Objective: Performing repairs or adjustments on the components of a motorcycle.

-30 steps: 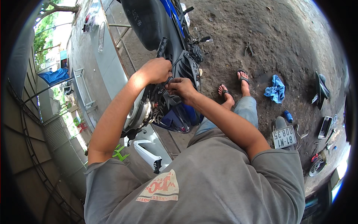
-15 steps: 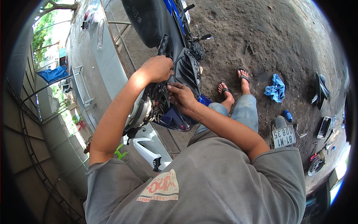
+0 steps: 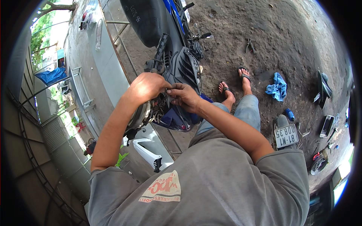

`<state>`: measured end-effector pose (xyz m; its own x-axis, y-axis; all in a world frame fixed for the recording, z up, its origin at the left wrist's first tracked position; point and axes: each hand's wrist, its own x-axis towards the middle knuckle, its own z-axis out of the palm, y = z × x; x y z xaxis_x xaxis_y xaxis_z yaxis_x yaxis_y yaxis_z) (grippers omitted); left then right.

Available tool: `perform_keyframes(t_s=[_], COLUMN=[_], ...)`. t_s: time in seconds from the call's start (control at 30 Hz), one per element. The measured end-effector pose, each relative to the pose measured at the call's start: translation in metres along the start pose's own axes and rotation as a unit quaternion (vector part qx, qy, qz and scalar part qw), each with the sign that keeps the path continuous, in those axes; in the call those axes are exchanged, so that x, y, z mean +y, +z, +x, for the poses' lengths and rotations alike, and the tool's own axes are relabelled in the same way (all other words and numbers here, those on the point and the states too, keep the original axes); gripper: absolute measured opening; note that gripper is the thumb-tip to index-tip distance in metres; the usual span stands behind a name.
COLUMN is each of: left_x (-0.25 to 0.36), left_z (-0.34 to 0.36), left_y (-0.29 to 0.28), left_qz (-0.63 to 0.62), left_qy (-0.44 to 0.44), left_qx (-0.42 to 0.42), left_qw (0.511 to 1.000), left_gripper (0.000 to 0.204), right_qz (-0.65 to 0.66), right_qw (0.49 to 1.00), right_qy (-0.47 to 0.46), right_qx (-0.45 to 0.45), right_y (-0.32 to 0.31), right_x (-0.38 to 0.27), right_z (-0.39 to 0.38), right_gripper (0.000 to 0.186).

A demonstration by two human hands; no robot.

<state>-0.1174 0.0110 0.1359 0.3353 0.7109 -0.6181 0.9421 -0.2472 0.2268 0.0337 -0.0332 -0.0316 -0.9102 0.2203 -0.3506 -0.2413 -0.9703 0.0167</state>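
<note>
A blue and black motorbike [image 3: 171, 56] stands in front of me with its front panels off and wiring [image 3: 156, 111] exposed. My left hand [image 3: 147, 86] is closed on a small part at the open front of the bike. My right hand [image 3: 184, 96] pinches the same spot from the right, fingertips meeting the left hand's. What sits between the fingers is too small to make out. A black vented cover [image 3: 186, 69] lies just above my hands. A white body panel [image 3: 149, 150] hangs below them.
My sandalled feet [image 3: 233, 84] stand on packed dirt. A blue rag [image 3: 277, 86], a number plate [image 3: 286, 135], pliers [image 3: 249, 46], black bike parts [image 3: 323, 88] and small tools lie to the right. A concrete strip and metal fence [image 3: 81, 86] run along the left.
My right hand has slid down and left from the cover to meet the left hand at the wiring. My view has shifted slightly.
</note>
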Motion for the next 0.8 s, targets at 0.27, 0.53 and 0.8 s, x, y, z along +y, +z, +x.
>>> perform_keyframes(t_s=[0.27,0.53,0.8], left_x=[-0.014,-0.028,-0.031], left_z=[0.013,0.019,0.031], left_y=[-0.004,-0.005,-0.007], left_qz=[0.042,0.038,0.082], left_qy=[0.157,0.227,0.211], left_qx=[-0.072,-0.057,-0.059], left_qw=[0.984,0.971,0.972], left_gripper=[0.017,0.018,0.010], right_qz=[-0.019,0.063,0.050], right_qw=[0.999,0.997,0.994], right_qy=[0.026,-0.010,-0.100], right_qx=[-0.034,-0.041,-0.012], right_y=[-0.016,0.024,0.025], right_x=[0.007,0.013,0.040], right_z=[0.001,-0.013,-0.002], right_gripper=[0.020,0.031,0.028])
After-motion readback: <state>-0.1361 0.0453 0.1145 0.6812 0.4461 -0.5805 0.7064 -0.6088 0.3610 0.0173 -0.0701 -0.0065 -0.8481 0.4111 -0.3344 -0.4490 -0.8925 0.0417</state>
